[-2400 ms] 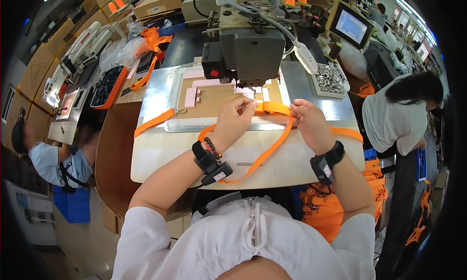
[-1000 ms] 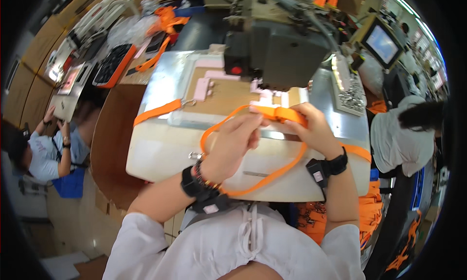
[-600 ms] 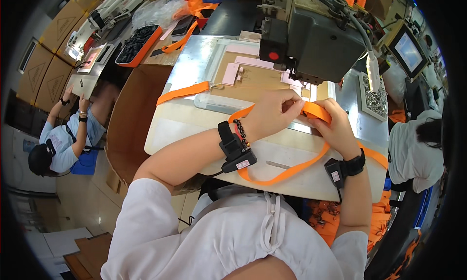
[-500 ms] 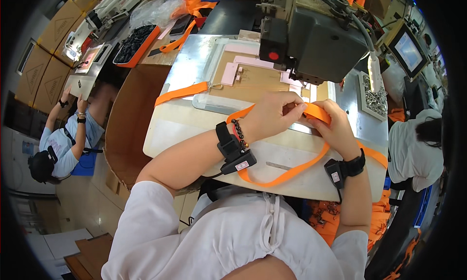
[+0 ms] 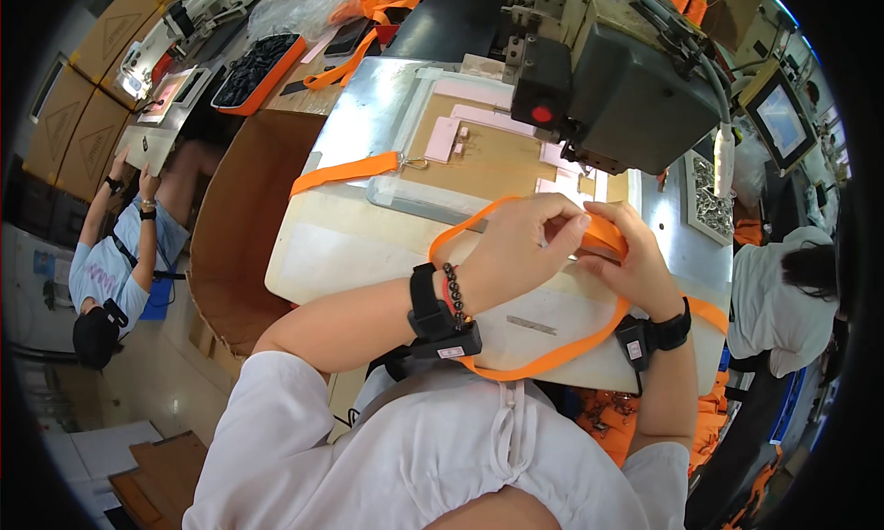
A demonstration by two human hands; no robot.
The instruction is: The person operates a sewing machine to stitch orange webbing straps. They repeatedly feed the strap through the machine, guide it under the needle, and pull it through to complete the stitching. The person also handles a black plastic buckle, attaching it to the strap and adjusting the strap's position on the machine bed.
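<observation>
Orange strap: partly hidden behind your left hand.
Sewing machine: cut off at upper edge.
Screen: details too small.

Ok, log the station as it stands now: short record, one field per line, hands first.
Left hand: thumb and finger pinched at the orange strap
Right hand: thumb and fingers around the strap's folded part
Strap loop: hangs below the hands, over the tabletop
Left of hands: orange strap end with metal clip
Ahead: dark machine head; brown board with pink pieces
Right side: metal fittings in a tray
Others nearby: one person each side
</observation>
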